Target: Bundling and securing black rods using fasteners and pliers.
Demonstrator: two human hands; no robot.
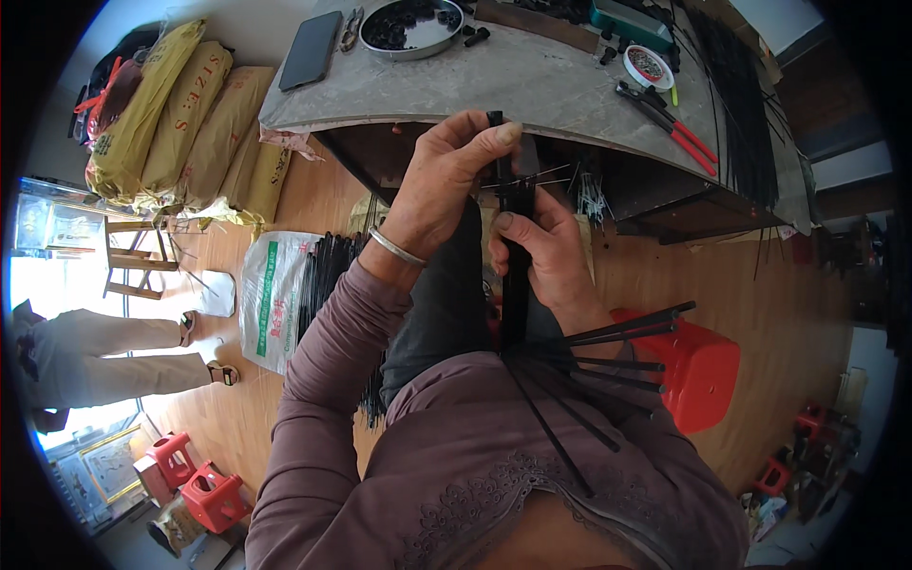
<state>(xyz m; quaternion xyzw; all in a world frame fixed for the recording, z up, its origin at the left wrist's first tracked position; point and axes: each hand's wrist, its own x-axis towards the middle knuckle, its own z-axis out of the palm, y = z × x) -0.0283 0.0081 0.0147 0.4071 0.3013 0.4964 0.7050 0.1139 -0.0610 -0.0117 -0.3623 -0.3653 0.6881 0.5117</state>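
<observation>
A long black bundle of slim rods [514, 294] stands upright between my knees, its lower ends fanning out over my lap to the right. Thumb and fingers of my left hand [454, 161] pinch a short black tube [496, 119] at the bundle's top. Lower down, my right hand [546, 242] is closed round the bundle. Thin metal wires [549, 177] stick out sideways between the two hands. How the tube joins the rods is hidden by my fingers.
On the grey table [399, 100] ahead are a round metal tray [418, 43] of small black parts, a phone [311, 49], red-handled pliers [674, 128] and a small white bowl [650, 68]. A red stool [703, 375] stands right. Yellow sacks [195, 128] lean left, near another person's legs [133, 356].
</observation>
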